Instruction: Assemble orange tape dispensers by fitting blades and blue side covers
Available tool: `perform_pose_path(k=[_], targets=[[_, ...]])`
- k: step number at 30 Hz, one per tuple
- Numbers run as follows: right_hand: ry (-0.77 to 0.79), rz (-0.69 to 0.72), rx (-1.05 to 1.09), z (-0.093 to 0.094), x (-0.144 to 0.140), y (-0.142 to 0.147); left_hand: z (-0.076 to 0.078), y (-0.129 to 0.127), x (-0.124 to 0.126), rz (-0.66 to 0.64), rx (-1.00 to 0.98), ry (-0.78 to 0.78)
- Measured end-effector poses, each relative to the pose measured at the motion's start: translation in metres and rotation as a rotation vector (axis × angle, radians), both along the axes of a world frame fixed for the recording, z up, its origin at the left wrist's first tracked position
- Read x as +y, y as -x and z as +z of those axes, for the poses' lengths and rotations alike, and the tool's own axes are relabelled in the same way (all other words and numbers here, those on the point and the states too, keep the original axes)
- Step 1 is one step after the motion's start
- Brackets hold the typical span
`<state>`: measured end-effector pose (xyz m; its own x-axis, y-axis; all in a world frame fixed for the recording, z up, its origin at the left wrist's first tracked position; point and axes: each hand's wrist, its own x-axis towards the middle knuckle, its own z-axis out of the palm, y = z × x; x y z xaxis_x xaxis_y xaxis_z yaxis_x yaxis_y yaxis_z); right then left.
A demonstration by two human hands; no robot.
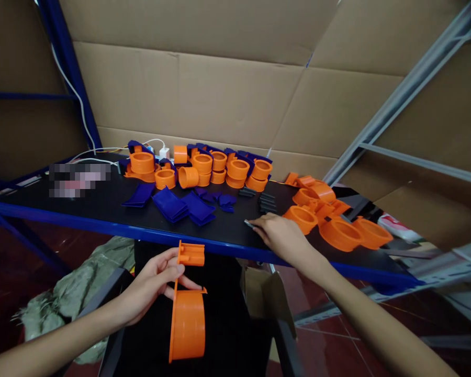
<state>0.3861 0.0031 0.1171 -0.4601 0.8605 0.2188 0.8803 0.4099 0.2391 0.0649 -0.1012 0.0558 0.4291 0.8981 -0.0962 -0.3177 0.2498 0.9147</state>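
Note:
My left hand point(160, 277) is closed on an orange plastic part point(188, 324) in front of the shelf edge. The part has a wide ring at the bottom and a small slotted block at the top, joined by a flat plate. Over the shelf's front edge, my right hand point(278, 235) pinches a small, thin grey piece point(248, 223) whose kind I cannot make out. Several dark grey strips point(267, 203) lie just beyond my right fingers. Beside that hand is a pile of loose orange ring parts point(343, 234).
Dark blue folded pieces point(170, 204) lie along the middle of the black shelf point(110, 209). Behind them stand stacked orange rings with blue pieces point(237, 167). A white charger point(164, 153) and cables are at the back left. The blue front rail point(102, 224) runs between my hands and the shelf.

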Motion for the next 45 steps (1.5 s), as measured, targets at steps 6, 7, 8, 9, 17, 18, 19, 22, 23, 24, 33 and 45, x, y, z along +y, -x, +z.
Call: perform_pose_path(k=[6,7,8,9,17,18,19,22,23,24,33,45], targets=[[-0.097,-0.042,0.058,-0.005,-0.005,0.003,0.003,0.0,-0.001,0.008,0.025,-0.015],[-0.098,-0.044,0.085,-0.004,-0.006,0.003,0.002,0.0,0.0,0.004,0.036,-0.023],[-0.093,-0.046,0.116,-0.003,-0.006,0.003,0.001,0.0,0.0,0.001,0.045,-0.028],[-0.085,-0.049,0.149,-0.002,-0.005,0.002,0.0,0.0,0.0,-0.003,0.05,-0.032],[-0.1,0.031,0.265,0.008,-0.005,0.023,-0.003,-0.001,0.0,-0.015,0.053,-0.027],[-0.086,0.066,0.272,0.009,-0.007,0.027,-0.003,0.0,0.0,-0.015,0.061,-0.027],[-0.07,0.103,0.278,0.01,-0.009,0.031,-0.003,0.0,0.0,-0.015,0.07,-0.027],[-0.078,0.13,0.241,0.011,-0.012,0.037,-0.003,0.0,0.001,-0.01,0.083,-0.027],[-0.096,0.108,0.21,0.011,-0.011,0.036,-0.003,0.001,0.001,-0.009,0.085,-0.027],[-0.111,0.078,0.18,0.011,-0.009,0.034,-0.004,0.001,0.001,-0.01,0.087,-0.027],[-0.072,-0.065,0.172,0.007,0.011,0.008,-0.004,0.0,0.004,-0.018,0.105,-0.015],[0.1,0.043,0.579,0.019,0.017,0.006,-0.005,0.001,0.003,-0.033,0.117,-0.018]])
